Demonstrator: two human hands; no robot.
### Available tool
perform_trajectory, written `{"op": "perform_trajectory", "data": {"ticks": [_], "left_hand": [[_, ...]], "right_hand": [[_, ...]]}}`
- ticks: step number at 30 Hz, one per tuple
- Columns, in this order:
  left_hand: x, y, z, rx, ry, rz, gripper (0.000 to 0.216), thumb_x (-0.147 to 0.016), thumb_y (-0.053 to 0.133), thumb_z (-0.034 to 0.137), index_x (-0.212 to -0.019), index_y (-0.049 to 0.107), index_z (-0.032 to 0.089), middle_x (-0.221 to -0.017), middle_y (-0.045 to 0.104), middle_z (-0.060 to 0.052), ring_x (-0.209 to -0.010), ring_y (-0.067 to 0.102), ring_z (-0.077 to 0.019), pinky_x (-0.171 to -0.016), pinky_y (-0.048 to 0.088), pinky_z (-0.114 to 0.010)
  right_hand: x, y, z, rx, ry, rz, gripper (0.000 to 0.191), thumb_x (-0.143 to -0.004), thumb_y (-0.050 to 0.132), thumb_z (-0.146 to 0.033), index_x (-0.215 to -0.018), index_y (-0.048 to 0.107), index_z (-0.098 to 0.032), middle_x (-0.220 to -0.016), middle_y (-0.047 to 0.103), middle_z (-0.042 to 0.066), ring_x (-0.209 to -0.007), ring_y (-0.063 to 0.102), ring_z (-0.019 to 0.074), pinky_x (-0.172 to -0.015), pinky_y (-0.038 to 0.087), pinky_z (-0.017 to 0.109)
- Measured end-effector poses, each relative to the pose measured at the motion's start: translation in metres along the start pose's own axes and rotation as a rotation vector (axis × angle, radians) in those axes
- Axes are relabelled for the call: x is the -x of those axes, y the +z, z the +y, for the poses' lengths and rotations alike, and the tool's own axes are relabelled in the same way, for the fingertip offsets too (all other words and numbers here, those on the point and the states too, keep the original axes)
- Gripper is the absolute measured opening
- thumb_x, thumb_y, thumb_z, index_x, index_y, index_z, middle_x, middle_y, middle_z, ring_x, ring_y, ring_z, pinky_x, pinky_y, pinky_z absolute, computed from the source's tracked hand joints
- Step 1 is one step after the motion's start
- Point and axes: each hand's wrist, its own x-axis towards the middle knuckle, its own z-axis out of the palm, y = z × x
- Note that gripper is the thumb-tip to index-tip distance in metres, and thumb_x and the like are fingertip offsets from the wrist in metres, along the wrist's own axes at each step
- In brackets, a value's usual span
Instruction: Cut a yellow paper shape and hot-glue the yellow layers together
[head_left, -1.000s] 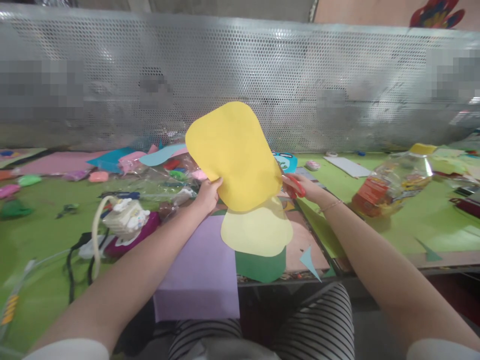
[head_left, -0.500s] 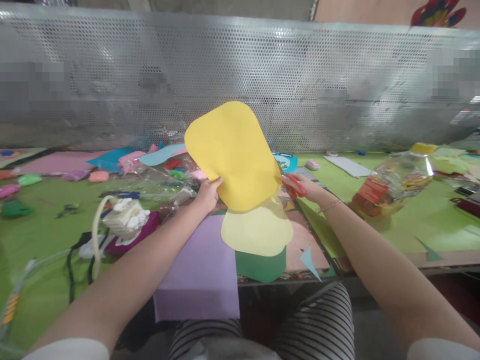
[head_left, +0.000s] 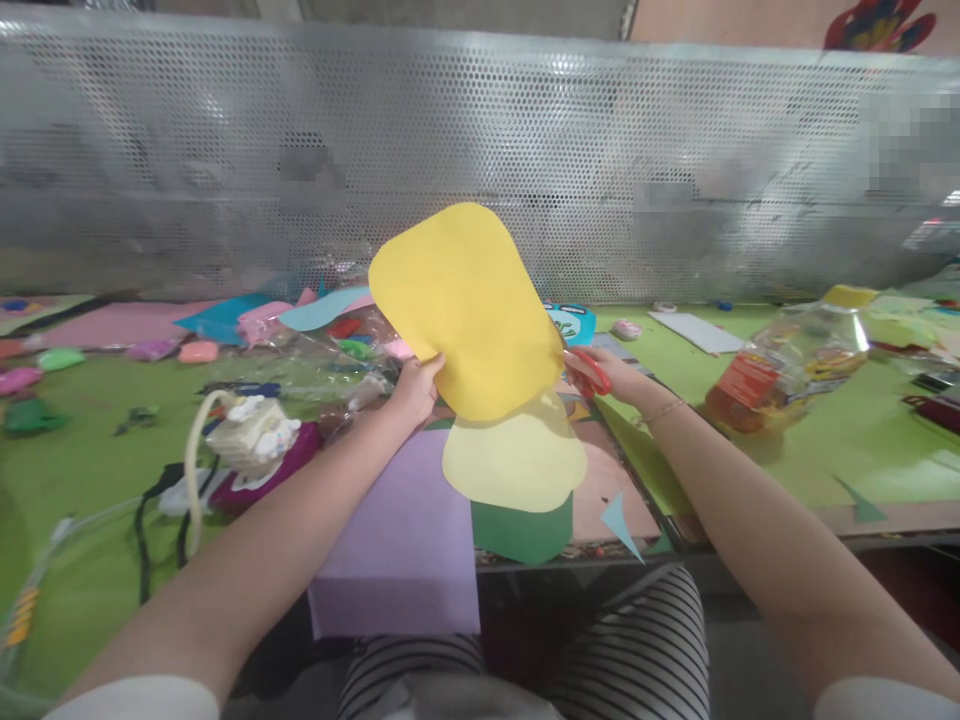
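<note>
A yellow sheet of paper (head_left: 465, 310) with rounded corners is held up in front of me. My left hand (head_left: 418, 390) pinches its lower left edge, thumb on the near face. At the lower right edge, my right hand (head_left: 600, 372) is closed round red-handled scissors (head_left: 589, 370); the blades are mostly hidden, so I cannot tell if they touch the sheet. Below it lie a pale yellow cut paper (head_left: 514, 465), a dark green paper (head_left: 523, 530) and a purple sheet (head_left: 405, 540) that hangs over the table edge.
A power strip with a white plug adapter (head_left: 251, 437) and cables sits at left, near plastic bags and coloured clay packs (head_left: 197, 351). A large bottle (head_left: 795, 360) leans at right. Paper scraps (head_left: 619, 525) lie near the front edge. A perforated metal panel (head_left: 480, 130) rises behind.
</note>
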Motion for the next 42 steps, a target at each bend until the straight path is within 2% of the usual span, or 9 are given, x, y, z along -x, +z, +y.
{"op": "perform_trajectory", "data": {"ticks": [6, 12, 42], "left_hand": [[-0.001, -0.001, -0.002, 0.009, -0.001, 0.001, 0.022, -0.07, 0.063, 0.009, -0.092, 0.065, 0.012, -0.106, 0.068, -0.011, -0.103, 0.061, -0.0264, -0.095, 0.046, -0.042], [-0.002, -0.002, -0.002, 0.003, 0.0, -0.009, 0.024, -0.069, 0.065, 0.011, -0.093, 0.065, 0.012, -0.108, 0.067, -0.012, -0.106, 0.06, -0.0267, -0.096, 0.045, -0.042], [0.0, -0.001, 0.001, 0.0, -0.002, 0.012, 0.023, -0.07, 0.063, 0.009, -0.093, 0.064, 0.012, -0.106, 0.068, -0.011, -0.103, 0.061, -0.0267, -0.093, 0.047, -0.042]], "right_hand": [[0.003, 0.001, -0.006, -0.028, -0.017, -0.002, 0.044, -0.081, 0.048, -0.06, -0.064, 0.047, -0.019, -0.05, 0.051, -0.001, -0.043, 0.047, 0.0093, -0.043, 0.039, 0.022], [0.006, 0.003, -0.011, 0.021, -0.019, -0.002, 0.046, -0.081, 0.047, -0.061, -0.062, 0.046, -0.019, -0.048, 0.051, -0.001, -0.044, 0.048, 0.0089, -0.045, 0.04, 0.021], [0.006, 0.002, -0.01, -0.006, -0.032, -0.019, 0.047, -0.08, 0.048, -0.062, -0.062, 0.046, -0.019, -0.048, 0.049, -0.002, -0.043, 0.046, 0.0088, -0.042, 0.037, 0.022]]}}
